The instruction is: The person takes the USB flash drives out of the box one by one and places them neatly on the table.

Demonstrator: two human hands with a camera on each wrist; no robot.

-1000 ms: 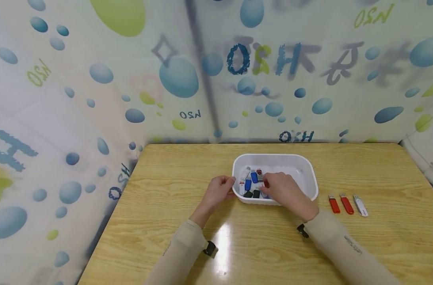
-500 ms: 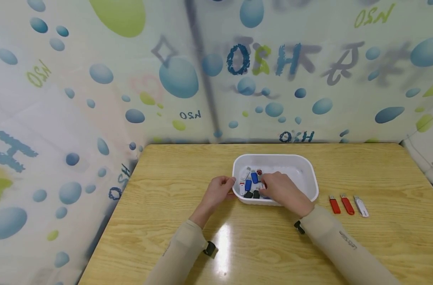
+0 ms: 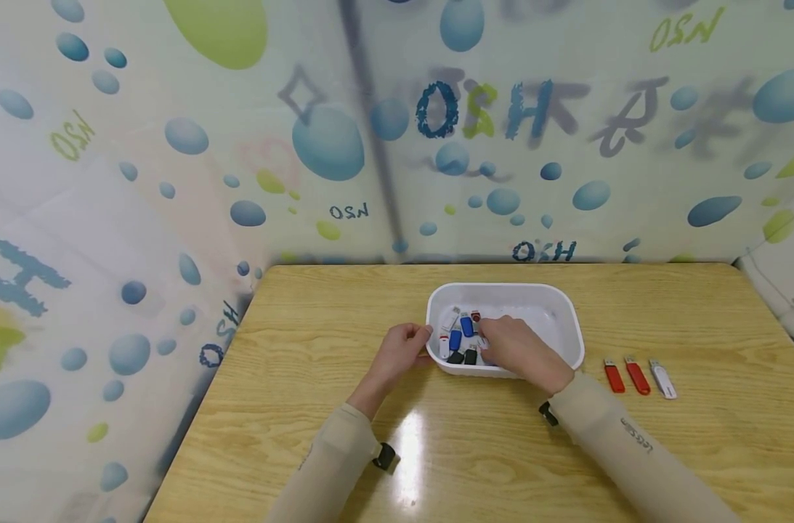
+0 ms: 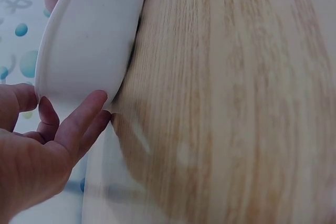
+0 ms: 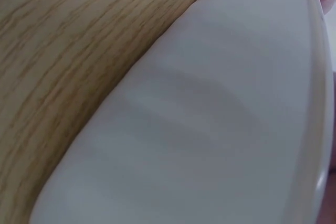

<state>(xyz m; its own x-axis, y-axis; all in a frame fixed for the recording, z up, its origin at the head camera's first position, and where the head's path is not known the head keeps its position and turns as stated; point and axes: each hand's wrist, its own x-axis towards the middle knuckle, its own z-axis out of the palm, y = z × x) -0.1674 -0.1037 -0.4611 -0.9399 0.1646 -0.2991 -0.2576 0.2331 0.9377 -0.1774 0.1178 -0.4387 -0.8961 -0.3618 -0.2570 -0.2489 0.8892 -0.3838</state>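
"Where's our left hand [image 3: 398,349]?"
"At nine o'clock on the white tray [image 3: 462,370], grip pinching its edge."
"And rightward?"
"USB sticks [image 3: 466,327] inside; our right hand [image 3: 524,350] at their three o'clock, grip partly hidden: we cannot tell its state. Three more sticks [image 3: 638,375] lie on the table [image 3: 272,378], towards four o'clock."

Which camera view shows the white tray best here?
The head view: it shows the white tray from above, rim nearly whole, with USB sticks inside. The left wrist view gives only outer wall and rim with the left hand touching; the right wrist view, likewise, outer wall and rim.
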